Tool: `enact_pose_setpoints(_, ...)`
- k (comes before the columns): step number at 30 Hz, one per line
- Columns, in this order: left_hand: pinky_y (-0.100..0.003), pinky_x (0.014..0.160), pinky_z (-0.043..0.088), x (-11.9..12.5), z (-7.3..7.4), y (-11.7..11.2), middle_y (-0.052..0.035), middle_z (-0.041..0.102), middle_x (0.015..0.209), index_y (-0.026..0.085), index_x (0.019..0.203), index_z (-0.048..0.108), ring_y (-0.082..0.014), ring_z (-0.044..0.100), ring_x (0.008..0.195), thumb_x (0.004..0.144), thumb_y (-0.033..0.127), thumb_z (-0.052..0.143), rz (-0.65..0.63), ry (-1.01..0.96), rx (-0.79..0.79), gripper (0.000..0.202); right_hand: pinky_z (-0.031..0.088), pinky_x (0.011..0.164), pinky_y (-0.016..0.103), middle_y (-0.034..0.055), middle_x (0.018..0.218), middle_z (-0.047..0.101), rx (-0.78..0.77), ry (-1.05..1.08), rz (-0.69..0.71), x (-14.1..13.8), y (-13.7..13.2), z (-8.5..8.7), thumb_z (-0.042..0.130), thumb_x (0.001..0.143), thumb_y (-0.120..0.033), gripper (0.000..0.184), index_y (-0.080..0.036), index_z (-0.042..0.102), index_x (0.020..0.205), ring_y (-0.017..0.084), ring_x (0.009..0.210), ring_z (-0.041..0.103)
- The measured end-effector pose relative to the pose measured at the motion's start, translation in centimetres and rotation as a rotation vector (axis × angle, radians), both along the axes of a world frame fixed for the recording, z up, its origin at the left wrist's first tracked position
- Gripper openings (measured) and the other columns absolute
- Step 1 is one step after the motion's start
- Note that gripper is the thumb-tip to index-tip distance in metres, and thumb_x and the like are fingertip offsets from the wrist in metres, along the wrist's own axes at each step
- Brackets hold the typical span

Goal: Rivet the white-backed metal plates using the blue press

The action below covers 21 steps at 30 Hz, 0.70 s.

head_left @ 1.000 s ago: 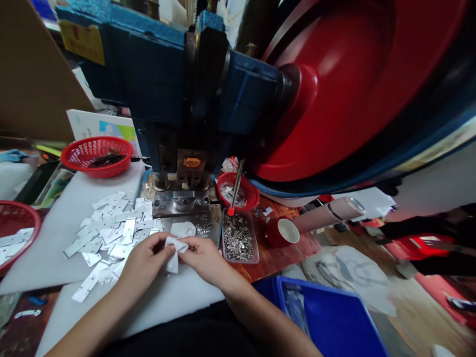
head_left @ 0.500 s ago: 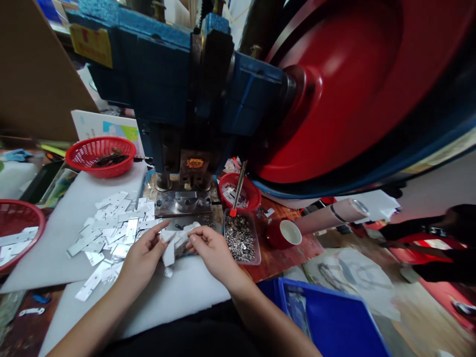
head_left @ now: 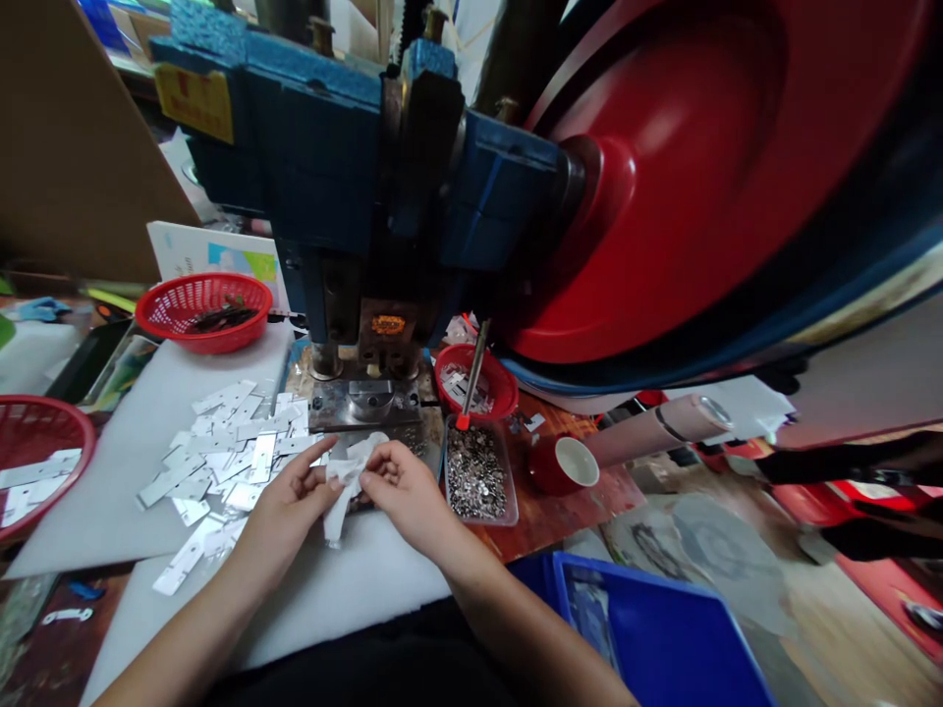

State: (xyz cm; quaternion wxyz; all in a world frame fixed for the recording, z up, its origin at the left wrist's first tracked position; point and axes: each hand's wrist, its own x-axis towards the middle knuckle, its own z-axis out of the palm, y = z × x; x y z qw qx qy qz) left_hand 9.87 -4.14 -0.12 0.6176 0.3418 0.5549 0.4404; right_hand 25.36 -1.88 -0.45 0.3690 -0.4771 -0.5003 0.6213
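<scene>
Between my two hands is a crumpled white tissue (head_left: 339, 513), with a loose end hanging down. My left hand (head_left: 293, 496) pinches its left side between thumb and fingers. Closed on the right side of the tissue is my right hand (head_left: 407, 489). Both hands hover over the white foam sheet (head_left: 360, 570), just in front of the metal die (head_left: 368, 403) of a blue press (head_left: 316, 147). To the left of my left hand lies a loose pile of flat silvery metal strips (head_left: 213, 457). My fingers hide part of the tissue.
A clear tub of small metal parts (head_left: 478, 476) stands right of my hands, beside a red cup (head_left: 576, 462). Red baskets (head_left: 213, 339) sit left and behind. The press's big red flywheel (head_left: 699, 177) overhangs the right. A blue bin (head_left: 663, 638) is lower right; another person's arm (head_left: 855, 462) shows far right.
My right hand has moved slightly left, closer to my left hand, and the tissue is bunched more tightly between them. The view has shifted a little.
</scene>
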Motion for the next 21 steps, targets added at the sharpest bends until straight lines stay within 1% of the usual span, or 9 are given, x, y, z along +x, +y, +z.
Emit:
enact_pose_setpoints(2,-0.022,0.053,0.041,0.0,-0.2,0.0,0.0022,0.062,0.072,0.019,0.134,0.042,-0.0119,0.054,0.060,0.066,0.042,0.072,-0.014,0.065,0.041,0.078,0.047,0.061,0.023,-0.0039,0.070,0.058,-0.014,-0.029,0.031,0.0,0.0,-0.1,0.064,0.073,-0.025,0.012,-0.019,0.056,0.080,0.010,0.063,0.059)
enact_pose_setpoints(4,-0.022,0.051,0.040,-0.1,-0.5,0.1,0.0028,0.061,0.069,0.018,0.133,0.044,-0.0116,0.052,0.057,0.067,0.044,0.070,-0.023,0.123,0.071,0.076,0.045,0.054,0.021,-0.0034,0.068,0.059,-0.086,-0.030,0.059,0.0,0.1,-0.1,0.063,0.074,-0.031,0.015,-0.019,0.056,0.080,0.010,0.058,0.059)
enact_pose_setpoints(8,-0.026,0.056,0.043,-0.5,-0.9,0.0,-0.0014,0.064,0.078,0.016,0.134,0.044,-0.0150,0.056,0.064,0.070,0.049,0.065,-0.067,0.225,0.102,0.075,0.043,0.049,0.020,-0.0036,0.060,0.060,-0.245,0.027,0.078,0.0,0.5,-0.3,0.061,0.076,-0.045,0.028,-0.018,0.054,0.083,0.011,0.052,0.060)
enact_pose_setpoints(11,-0.028,0.061,0.045,-1.0,-1.1,-0.2,-0.0024,0.065,0.083,0.019,0.134,0.045,-0.0164,0.058,0.068,0.076,0.048,0.058,-0.124,0.402,0.140,0.067,0.045,0.052,0.020,-0.0037,0.060,0.060,-0.260,-0.027,0.101,0.1,0.5,-0.4,0.063,0.075,-0.038,0.023,-0.017,0.056,0.083,0.010,0.054,0.060)
enact_pose_setpoints(13,-0.029,0.066,0.045,-1.2,-1.1,-0.3,-0.0018,0.066,0.084,0.023,0.131,0.050,-0.0173,0.059,0.072,0.078,0.048,0.055,-0.151,0.541,0.171,0.058,0.045,0.055,0.021,-0.0030,0.063,0.061,-0.201,-0.101,0.117,0.2,0.2,-0.1,0.059,0.077,-0.030,0.013,-0.017,0.059,0.081,0.011,0.057,0.060)
enact_pose_setpoints(16,-0.030,0.072,0.046,-1.1,-0.8,-0.4,-0.0011,0.068,0.086,0.027,0.123,0.058,-0.0183,0.060,0.077,0.080,0.048,0.053,-0.171,0.688,0.212,0.048,0.042,0.060,0.021,-0.0018,0.069,0.064,0.078,-0.296,0.141,0.6,-0.3,0.8,0.054,0.079,-0.021,0.011,-0.018,0.064,0.079,0.011,0.063,0.059)
enact_pose_setpoints(18,-0.029,0.073,0.046,-0.9,-0.5,-0.4,-0.0014,0.069,0.091,0.027,0.119,0.060,-0.0185,0.061,0.079,0.080,0.048,0.052,-0.175,0.704,0.243,0.045,0.040,0.061,0.021,-0.0018,0.072,0.066,0.243,-0.403,0.148,0.8,-0.7,1.2,0.054,0.079,-0.019,0.013,-0.019,0.066,0.079,0.011,0.066,0.058)
enact_pose_setpoints(19,-0.029,0.073,0.046,-0.8,-0.4,-0.3,-0.0018,0.069,0.093,0.026,0.118,0.060,-0.0186,0.061,0.080,0.080,0.049,0.052,-0.174,0.689,0.254,0.045,0.040,0.061,0.021,-0.0019,0.072,0.066,0.279,-0.421,0.140,0.8,-0.8,1.3,0.054,0.079,-0.018,0.013,-0.020,0.066,0.080,0.011,0.066,0.057)
enact_pose_setpoints(21,-0.028,0.070,0.047,-0.5,-0.2,-0.3,-0.0025,0.069,0.090,0.024,0.118,0.059,-0.0186,0.061,0.078,0.079,0.049,0.052,-0.176,0.634,0.252,0.047,0.040,0.061,0.021,-0.0021,0.070,0.064,0.261,-0.378,0.112,0.7,-0.9,1.1,0.053,0.079,-0.017,0.013,-0.019,0.065,0.079,0.011,0.066,0.057)
